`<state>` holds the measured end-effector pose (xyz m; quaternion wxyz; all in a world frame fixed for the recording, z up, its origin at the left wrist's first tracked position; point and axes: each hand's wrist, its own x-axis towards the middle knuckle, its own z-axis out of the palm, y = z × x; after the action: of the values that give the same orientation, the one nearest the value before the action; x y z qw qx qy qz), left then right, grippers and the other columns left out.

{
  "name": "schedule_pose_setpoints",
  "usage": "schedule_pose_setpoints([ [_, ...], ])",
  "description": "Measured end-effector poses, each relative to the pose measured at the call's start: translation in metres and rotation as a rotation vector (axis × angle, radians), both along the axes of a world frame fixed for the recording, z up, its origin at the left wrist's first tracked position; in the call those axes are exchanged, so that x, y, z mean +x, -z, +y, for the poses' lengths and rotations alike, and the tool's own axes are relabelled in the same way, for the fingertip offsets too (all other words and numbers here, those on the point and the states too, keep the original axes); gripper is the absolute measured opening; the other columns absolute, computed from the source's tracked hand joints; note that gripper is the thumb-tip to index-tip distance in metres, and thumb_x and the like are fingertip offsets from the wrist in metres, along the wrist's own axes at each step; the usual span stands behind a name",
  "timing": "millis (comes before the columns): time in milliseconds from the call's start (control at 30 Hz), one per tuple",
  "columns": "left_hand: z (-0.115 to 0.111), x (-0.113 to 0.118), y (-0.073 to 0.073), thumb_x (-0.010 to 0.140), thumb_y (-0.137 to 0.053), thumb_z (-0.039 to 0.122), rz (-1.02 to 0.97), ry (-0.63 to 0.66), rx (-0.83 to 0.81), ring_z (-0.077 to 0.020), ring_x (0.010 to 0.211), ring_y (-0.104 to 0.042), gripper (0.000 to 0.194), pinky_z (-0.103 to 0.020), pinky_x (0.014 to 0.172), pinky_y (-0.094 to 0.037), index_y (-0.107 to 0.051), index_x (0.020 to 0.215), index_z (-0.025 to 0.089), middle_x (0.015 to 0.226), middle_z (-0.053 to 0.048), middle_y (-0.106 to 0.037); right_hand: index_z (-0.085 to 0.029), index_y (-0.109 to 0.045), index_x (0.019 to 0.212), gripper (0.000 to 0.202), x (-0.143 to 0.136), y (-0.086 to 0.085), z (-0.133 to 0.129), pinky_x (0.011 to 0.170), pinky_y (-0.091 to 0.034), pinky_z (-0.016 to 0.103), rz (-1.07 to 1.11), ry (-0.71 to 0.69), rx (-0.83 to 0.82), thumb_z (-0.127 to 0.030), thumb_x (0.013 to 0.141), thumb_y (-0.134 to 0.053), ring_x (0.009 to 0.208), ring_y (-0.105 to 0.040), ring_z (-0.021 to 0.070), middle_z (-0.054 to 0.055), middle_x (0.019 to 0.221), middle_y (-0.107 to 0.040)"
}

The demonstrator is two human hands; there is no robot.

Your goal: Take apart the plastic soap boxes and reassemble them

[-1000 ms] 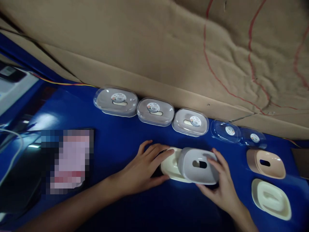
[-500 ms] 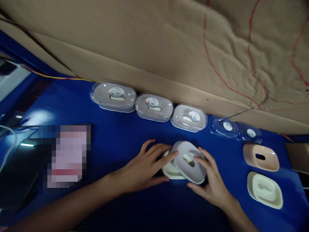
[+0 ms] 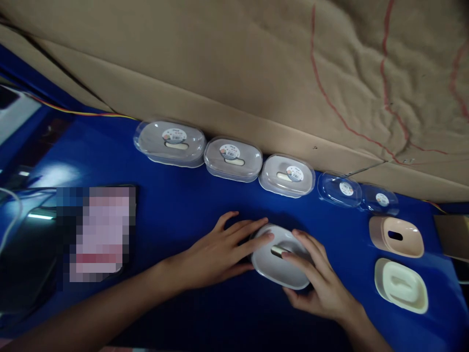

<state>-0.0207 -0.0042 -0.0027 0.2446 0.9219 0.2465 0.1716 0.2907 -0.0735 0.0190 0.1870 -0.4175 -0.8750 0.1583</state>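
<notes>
A grey soap-dish tray [image 3: 273, 271] with an oval slot is at the middle front, nested over a cream base that is now almost wholly hidden. My left hand [image 3: 223, 252] grips its left side, index finger on the rim and thumb low at the edge. My right hand [image 3: 318, 276] holds the right side, one fingertip beside the slot and the thumb under the near edge. To the right lie a peach slotted tray [image 3: 410, 237] and, nearer me, a cream soap-dish base [image 3: 408, 288] with a raised ridge.
Three grey soap dishes under clear lids, the left one [image 3: 154, 142], middle one [image 3: 216, 164] and right one [image 3: 269, 181], line the cardboard wall [image 3: 183, 54]. Two loose clear lids [image 3: 335, 193] follow. A blurred-out phone-like object [image 3: 102, 230] lies left on the blue table [image 3: 164, 210].
The grey tray has come down and turned to line up over the cream base, which it now covers. Both hands stayed on it, the right moving slightly down.
</notes>
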Motion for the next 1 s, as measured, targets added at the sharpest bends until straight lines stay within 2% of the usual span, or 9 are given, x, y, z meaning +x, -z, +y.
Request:
schedule_pose_setpoints([
  [167, 0.000, -0.001, -0.001, 0.106, -0.072, 0.030, -0.005, 0.006, -0.009, -0.0311, 0.156, -0.048, 0.071, -0.061, 0.128, -0.029, -0.036, 0.167, 0.020, 0.171, -0.021, -0.045, -0.018, -0.059, 0.147, 0.056, -0.001, 0.002, 0.000, 0.112, -0.056, 0.059, -0.074, -0.028, 0.040, -0.028, 0.094, -0.074, 0.154, -0.043, 0.0410, 0.021, 0.170, -0.038],
  [300, 0.001, -0.001, 0.000, 0.103, -0.076, 0.031, -0.003, -0.007, -0.009, -0.0340, 0.154, -0.049, 0.073, -0.063, 0.126, -0.033, -0.040, 0.164, 0.017, 0.166, -0.024, -0.050, -0.017, -0.059, 0.152, 0.062, -0.003, 0.005, 0.000, 0.112, -0.057, 0.060, -0.189, -0.026, 0.016, -0.022, 0.092, -0.076, 0.154, -0.042, 0.0428, 0.021, 0.172, -0.037],
  [533, 0.001, -0.002, 0.001, 0.106, -0.069, 0.025, -0.011, -0.023, 0.068, -0.0362, 0.149, -0.053, 0.051, -0.064, 0.122, -0.036, -0.051, 0.154, 0.018, 0.163, -0.025, -0.053, -0.025, -0.054, 0.161, 0.070, -0.005, 0.011, 0.001, 0.121, -0.052, 0.062, -0.177, -0.062, 0.031, -0.021, 0.095, -0.077, 0.165, -0.027, 0.0441, 0.012, 0.184, -0.014],
  [633, 0.001, -0.002, 0.002, 0.106, -0.069, 0.026, -0.007, -0.047, 0.093, -0.0365, 0.145, -0.057, 0.052, -0.064, 0.121, -0.038, -0.051, 0.154, 0.019, 0.162, -0.025, -0.053, -0.029, -0.048, 0.165, 0.074, -0.007, 0.015, 0.001, 0.123, -0.050, 0.060, -0.177, -0.040, 0.028, -0.031, 0.097, -0.078, 0.167, -0.024, 0.0416, 0.010, 0.184, -0.017],
  [767, 0.000, -0.002, 0.003, 0.098, -0.083, 0.037, 0.031, -0.032, 0.096, -0.0403, 0.140, -0.060, 0.071, -0.067, 0.118, -0.041, -0.049, 0.158, 0.020, 0.162, -0.026, -0.052, -0.029, -0.037, 0.171, 0.083, 0.000, 0.012, 0.006, 0.123, -0.050, 0.058, -0.144, -0.060, -0.014, -0.059, 0.101, -0.069, 0.167, -0.028, 0.0392, 0.013, 0.183, -0.022],
  [833, 0.000, -0.001, 0.002, 0.097, -0.084, 0.041, 0.036, -0.029, 0.106, -0.0410, 0.139, -0.060, 0.070, -0.068, 0.117, -0.041, -0.052, 0.156, 0.021, 0.161, -0.025, -0.053, -0.029, -0.030, 0.174, 0.082, 0.012, 0.007, 0.016, 0.124, -0.048, 0.061, -0.095, 0.025, -0.006, -0.064, 0.105, -0.058, 0.166, -0.030, 0.0386, 0.014, 0.183, -0.021],
  [967, 0.001, -0.001, -0.003, 0.098, -0.081, 0.037, 0.039, -0.041, 0.103, -0.0396, 0.136, -0.061, 0.060, -0.069, 0.117, -0.041, -0.057, 0.151, 0.023, 0.155, -0.023, -0.059, -0.029, -0.024, 0.175, 0.075, 0.043, 0.001, 0.046, 0.130, -0.032, 0.070, -0.109, 0.525, 0.073, -0.047, 0.109, -0.056, 0.168, -0.024, 0.0407, 0.016, 0.183, -0.019],
  [1000, 0.002, 0.000, -0.004, 0.098, -0.082, 0.036, 0.046, -0.039, 0.097, -0.0396, 0.136, -0.061, 0.060, -0.069, 0.117, -0.041, -0.056, 0.151, 0.023, 0.155, -0.023, -0.059, -0.028, -0.023, 0.175, 0.076, 0.050, 0.003, 0.053, 0.130, -0.029, 0.073, -0.143, 0.603, 0.094, -0.047, 0.109, -0.056, 0.168, -0.022, 0.0425, 0.017, 0.183, -0.019],
])
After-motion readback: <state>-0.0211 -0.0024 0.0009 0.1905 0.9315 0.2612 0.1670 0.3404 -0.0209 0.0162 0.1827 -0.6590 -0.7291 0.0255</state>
